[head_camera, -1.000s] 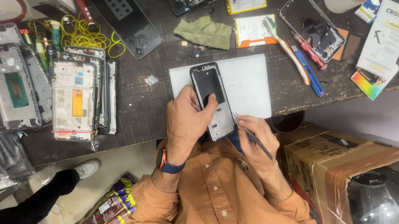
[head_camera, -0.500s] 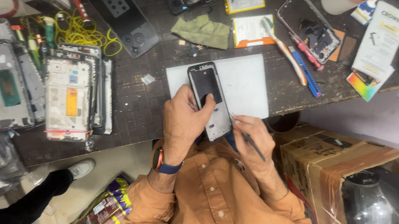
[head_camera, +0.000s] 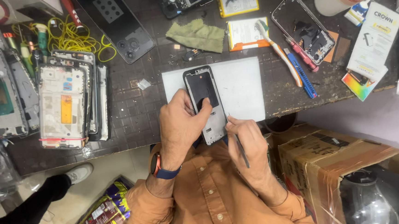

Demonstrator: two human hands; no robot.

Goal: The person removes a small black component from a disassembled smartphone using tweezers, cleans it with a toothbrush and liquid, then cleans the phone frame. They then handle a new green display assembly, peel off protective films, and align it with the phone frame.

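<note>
Nearest us, our left hand grips a dark phone frame by its long edge, thumb laid across its black inner panel, while our right hand is closed around a thin dark tool whose tip meets the frame's right edge. The frame is a slim rounded rectangle, grey rim around matte black, held over the near edge of a smooth white mat. Farther off, the scuffed dark workbench carries a crumpled olive cloth, a white toothbrush and stacked pale phone frames.
</note>
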